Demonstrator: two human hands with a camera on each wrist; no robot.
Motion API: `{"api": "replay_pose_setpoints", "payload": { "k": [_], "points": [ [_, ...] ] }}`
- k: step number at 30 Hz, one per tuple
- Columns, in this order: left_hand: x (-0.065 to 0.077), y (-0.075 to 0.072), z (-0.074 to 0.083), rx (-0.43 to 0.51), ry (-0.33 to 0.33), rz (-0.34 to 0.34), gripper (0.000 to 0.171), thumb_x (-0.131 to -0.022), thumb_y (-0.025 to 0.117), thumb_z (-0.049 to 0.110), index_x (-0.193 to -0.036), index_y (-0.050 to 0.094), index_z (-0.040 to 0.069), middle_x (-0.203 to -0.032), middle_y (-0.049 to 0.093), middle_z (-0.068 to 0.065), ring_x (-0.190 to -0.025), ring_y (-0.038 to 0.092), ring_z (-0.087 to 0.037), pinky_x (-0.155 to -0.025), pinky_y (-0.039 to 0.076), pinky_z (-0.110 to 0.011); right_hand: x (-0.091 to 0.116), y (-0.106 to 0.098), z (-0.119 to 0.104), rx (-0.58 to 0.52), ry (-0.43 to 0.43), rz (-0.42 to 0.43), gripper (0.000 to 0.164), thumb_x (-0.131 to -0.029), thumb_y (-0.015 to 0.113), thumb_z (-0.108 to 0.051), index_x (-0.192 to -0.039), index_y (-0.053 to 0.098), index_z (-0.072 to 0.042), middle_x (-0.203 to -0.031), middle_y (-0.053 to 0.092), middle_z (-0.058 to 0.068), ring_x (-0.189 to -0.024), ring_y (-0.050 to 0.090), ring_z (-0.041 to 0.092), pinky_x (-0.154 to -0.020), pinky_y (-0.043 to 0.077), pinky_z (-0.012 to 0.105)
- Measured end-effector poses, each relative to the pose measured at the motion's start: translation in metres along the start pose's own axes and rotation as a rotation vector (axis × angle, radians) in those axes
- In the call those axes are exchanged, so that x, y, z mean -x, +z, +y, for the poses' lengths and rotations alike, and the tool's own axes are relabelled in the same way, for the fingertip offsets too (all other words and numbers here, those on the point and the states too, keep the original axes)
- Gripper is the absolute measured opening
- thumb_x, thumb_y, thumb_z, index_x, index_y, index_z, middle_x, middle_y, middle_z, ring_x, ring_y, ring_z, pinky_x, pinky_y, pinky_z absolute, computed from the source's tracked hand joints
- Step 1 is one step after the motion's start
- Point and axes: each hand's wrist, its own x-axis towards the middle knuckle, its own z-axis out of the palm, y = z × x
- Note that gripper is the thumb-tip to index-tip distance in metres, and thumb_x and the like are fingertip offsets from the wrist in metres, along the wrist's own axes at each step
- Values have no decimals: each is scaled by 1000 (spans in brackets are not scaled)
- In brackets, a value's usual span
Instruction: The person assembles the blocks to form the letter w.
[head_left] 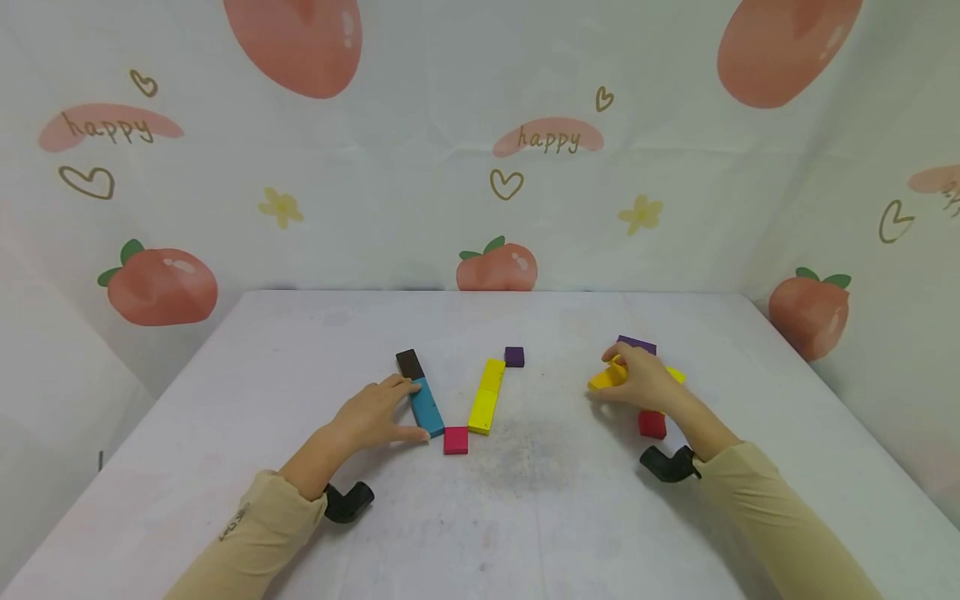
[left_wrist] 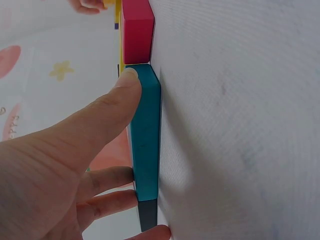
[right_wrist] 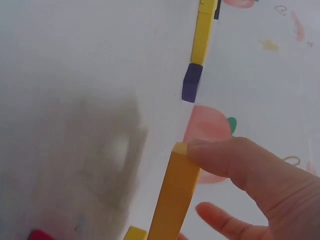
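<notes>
My left hand [head_left: 377, 414] rests at the blue block [head_left: 427, 408], its thumb by the block's near end and its fingers along the side, reaching to the black block [head_left: 409, 363]. In the left wrist view the thumb [left_wrist: 107, 112] touches the blue block's end beside the red block [left_wrist: 138, 35]. My right hand [head_left: 637, 379] pinches an orange-yellow block [head_left: 609, 377] between thumb and fingers; the right wrist view shows the thumb on that block's [right_wrist: 175, 195] upper end. Under and around this hand lie a purple block [head_left: 637, 343], a red block [head_left: 652, 424] and a partly hidden yellow block [head_left: 677, 375].
Yellow blocks [head_left: 487, 398] form a slanted line from the pinkish-red block [head_left: 456, 440] up to a small purple block [head_left: 514, 357]; with the blue and black blocks this makes a V. A white cloth covers the table [head_left: 555, 533], and a printed curtain [head_left: 405, 183] stands behind.
</notes>
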Motion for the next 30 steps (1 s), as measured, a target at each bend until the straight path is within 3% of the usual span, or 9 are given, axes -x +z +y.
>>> {"api": "replay_pose_setpoints", "payload": {
  "k": [6,15,25,30],
  "points": [
    [0,-1,1,-2,-4,-2,78,-75,73,47,-134,48,3,-141,42,-23,-120,49,-43,-97,45,-53,-6,7,-2,-41,-89,6,50,-76,75,-17,-116,53,4,-118,56,25,-106,52,38,-95,46,52],
    [-1,-1,-1,-3,-6,-4,78,-75,73,47,-135,47,3,-141,42,-23,-120,48,-43,-98,45,-53,-18,11,-3,-158,-167,-95,54,-77,74,-13,-122,50,3,-124,55,19,-112,52,38,-98,45,52],
    [-1,-1,-1,2,-4,-1,78,-75,73,47,-134,48,3,-141,42,-23,-120,48,-43,-97,45,-53,-29,15,-5,-171,-305,-169,59,-76,74,-10,-128,47,2,-129,53,21,-113,52,36,-94,49,49],
    [-1,0,-1,2,-5,-1,78,-75,73,47,-134,48,3,-141,42,-24,-120,48,-43,-97,45,-54,-35,18,-7,-170,-333,-194,61,-76,74,-10,-129,45,1,-130,52,20,-115,51,35,-95,48,49]
  ]
}}
